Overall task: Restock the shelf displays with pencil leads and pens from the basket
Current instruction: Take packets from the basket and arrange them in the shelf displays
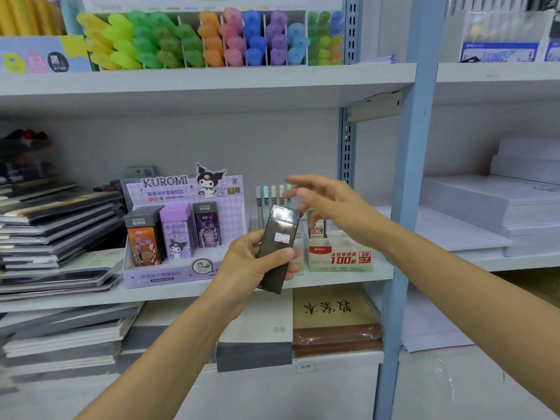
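Note:
My left hand point(256, 262) grips a dark plastic-wrapped pack point(277, 247) with a small white and red label, held tilted in front of the middle shelf. My right hand point(324, 201) hovers just above and to the right of the pack, fingers spread and blurred, holding nothing. Behind the pack stand several pastel-capped pens point(271, 195) in a display. To its right sits a white and red 2B 0.7 lead display box point(339, 256). A purple Kuromi lead display point(181, 234) with three rows of lead boxes stands to the left. No basket is in view.
Stacks of dark notebooks point(57, 234) fill the shelf's left side. Coloured highlighters point(197, 40) line the upper shelf. A blue upright post point(406, 189) stands on the right, with white paper reams point(497, 204) beyond it. Paper stacks and a brown book point(333, 310) lie below.

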{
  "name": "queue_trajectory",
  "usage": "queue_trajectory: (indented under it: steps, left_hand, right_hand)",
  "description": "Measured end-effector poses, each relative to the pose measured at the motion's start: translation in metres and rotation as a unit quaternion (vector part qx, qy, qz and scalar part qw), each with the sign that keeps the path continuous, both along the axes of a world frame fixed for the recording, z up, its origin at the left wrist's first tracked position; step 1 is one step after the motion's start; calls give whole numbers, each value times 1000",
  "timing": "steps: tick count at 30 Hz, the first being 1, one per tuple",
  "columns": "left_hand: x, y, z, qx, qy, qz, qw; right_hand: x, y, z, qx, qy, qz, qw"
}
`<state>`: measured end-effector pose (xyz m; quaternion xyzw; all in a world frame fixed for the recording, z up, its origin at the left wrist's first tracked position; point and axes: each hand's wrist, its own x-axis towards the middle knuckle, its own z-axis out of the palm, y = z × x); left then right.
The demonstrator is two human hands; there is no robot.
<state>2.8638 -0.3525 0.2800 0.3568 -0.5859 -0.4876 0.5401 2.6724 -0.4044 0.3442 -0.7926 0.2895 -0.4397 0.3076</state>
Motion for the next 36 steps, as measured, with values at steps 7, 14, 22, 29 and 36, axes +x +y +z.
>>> queue_trajectory:
  steps: [7,14,22,29,36]
  left_hand:
    - [9,11,5,-1,-22,89,996]
    - [42,23,4,33,56,9,998]
    - [77,35,-6,-82,-24,66,994]
    - [108,38,-24,-150,-206,211,943]
    - [136,19,-53,-220,-604,298,705]
  right_hand:
    - [18,12,1,27,-35,1,999]
    - [33,11,7,107,-51,229,966]
    - [90,16,9,88,-100,12,991]
    - [107,10,12,48,-24,-29,998]
    - [115,-30,24,-105,40,-167,980]
